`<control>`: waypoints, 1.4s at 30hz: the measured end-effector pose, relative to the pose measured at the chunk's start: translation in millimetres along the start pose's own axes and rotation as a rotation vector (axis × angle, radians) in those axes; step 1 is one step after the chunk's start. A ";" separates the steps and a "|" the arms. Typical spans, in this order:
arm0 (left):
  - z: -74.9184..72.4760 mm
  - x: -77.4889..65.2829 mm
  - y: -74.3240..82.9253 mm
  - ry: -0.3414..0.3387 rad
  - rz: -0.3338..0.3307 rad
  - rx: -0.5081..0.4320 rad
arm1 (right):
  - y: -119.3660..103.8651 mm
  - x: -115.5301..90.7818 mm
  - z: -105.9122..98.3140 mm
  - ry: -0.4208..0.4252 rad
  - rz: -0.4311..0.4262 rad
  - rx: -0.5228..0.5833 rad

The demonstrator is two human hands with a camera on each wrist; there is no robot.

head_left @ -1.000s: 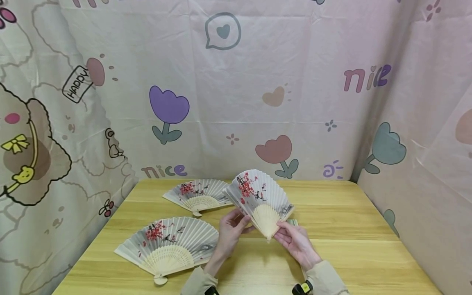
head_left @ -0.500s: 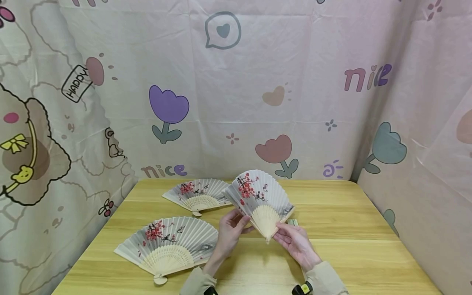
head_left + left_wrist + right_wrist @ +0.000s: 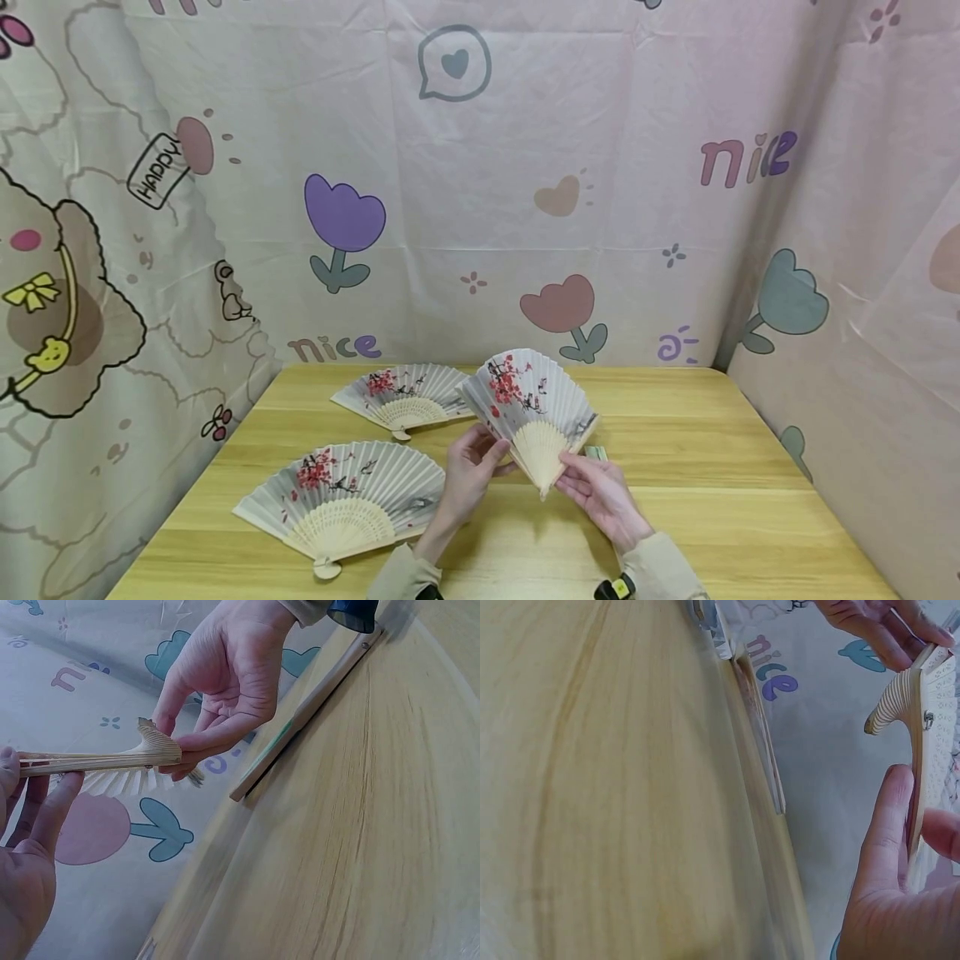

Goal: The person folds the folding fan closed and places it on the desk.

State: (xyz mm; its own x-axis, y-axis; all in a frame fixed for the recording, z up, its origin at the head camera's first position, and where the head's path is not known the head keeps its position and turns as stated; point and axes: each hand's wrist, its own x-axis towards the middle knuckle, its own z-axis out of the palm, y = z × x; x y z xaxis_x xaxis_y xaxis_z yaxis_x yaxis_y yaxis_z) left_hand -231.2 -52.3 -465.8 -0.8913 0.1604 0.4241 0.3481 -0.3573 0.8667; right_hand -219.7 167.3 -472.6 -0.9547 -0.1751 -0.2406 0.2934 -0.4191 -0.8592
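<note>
Hardly anything has shifted in the last half second: the held fan [image 3: 540,417] sits a touch lower, while both hands stay nearly where they were. From where I stand, the left hand [image 3: 467,477] pinches its left edge between thumb and fingers, and the right hand [image 3: 602,497] grips the other side near the pivot. It hangs above the table [image 3: 705,450], only partly spread. Its pleated leaf is pale, shading to grey, with red blossoms on dark twigs; the cream sticks gather into a smooth wedge. On the yellowish wood grain, the near fan [image 3: 348,504] and the far fan [image 3: 408,406] lie wider, printed alike, their sticks pierced. Beneath the right hand lies a slim, wooden-edged strip [image 3: 309,711] showing some green. Creased, tulip-printed cloth [image 3: 480,167] hangs behind.
</note>
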 end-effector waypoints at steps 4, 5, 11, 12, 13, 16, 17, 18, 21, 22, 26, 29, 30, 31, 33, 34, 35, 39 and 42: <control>0.4 -0.7 0.4 -0.008 0.004 0.005 | -0.5 -1.0 0.1 -0.004 -0.007 -0.002; 0.6 -0.7 0.6 -0.009 0.002 0.006 | -0.9 -1.3 0.2 -0.002 -0.008 -0.001; 1.7 -0.7 1.3 -0.011 -0.026 0.017 | -1.7 -1.4 0.1 0.001 -0.003 0.009; 1.6 -0.9 1.3 -0.012 -0.029 0.021 | -1.4 -1.3 0.2 0.002 -0.004 0.010; 1.6 -1.0 1.4 -0.011 -0.031 0.024 | -1.0 -1.3 0.5 0.004 -0.005 0.009; 1.6 -1.9 1.7 0.002 -0.044 0.035 | 0.2 -1.1 0.6 0.008 -0.003 -0.003; 1.8 -2.3 2.0 0.010 -0.048 0.038 | 0.8 -1.1 0.4 0.008 -0.003 -0.007; 1.8 -2.5 1.9 0.018 -0.050 0.041 | 1.2 -1.2 0.4 0.008 -0.005 -0.011; 2.0 -3.2 1.7 0.038 -0.055 0.053 | 2.2 -1.2 -0.2 0.006 0.001 -0.017; 2.1 -3.3 1.8 0.043 -0.056 0.056 | 2.4 -1.3 0.0 0.008 0.001 -0.016; 2.6 -3.1 1.6 0.044 -0.059 0.068 | 2.5 -0.6 1.1 0.009 0.001 -0.012; 2.7 -2.3 1.0 0.036 -0.054 0.074 | 2.3 -0.4 1.9 -0.001 0.000 -0.011; 2.7 -2.1 0.9 0.035 -0.055 0.070 | 2.3 -0.5 2.1 -0.003 0.000 -0.008; 2.5 -2.1 0.6 0.034 -0.057 0.069 | 2.4 -0.5 2.2 -0.007 0.001 -0.006; 2.2 -1.8 0.1 0.036 -0.065 0.061 | 2.5 -0.6 2.4 -0.007 0.006 -0.006; 2.1 -1.7 0.1 0.040 -0.070 0.059 | 2.7 -0.5 2.3 -0.006 0.007 -0.008; 2.0 -1.7 0.1 0.045 -0.076 0.056 | 2.9 -0.5 2.4 -0.004 0.009 -0.009; 1.6 -1.4 0.5 0.059 -0.089 0.066 | 3.6 0.0 2.7 -0.005 0.008 -0.020; 1.9 -1.3 0.7 0.084 -0.100 0.070 | 3.6 -0.2 2.8 -0.011 -0.001 -0.025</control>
State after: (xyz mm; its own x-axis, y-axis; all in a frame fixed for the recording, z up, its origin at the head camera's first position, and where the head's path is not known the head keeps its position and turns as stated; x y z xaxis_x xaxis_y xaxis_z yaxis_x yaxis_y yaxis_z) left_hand -229.3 -51.0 -465.2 -0.9427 0.1139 0.3136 0.2729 -0.2774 0.9212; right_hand -218.3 163.3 -474.4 -0.9543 -0.1845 -0.2351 0.2912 -0.3967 -0.8705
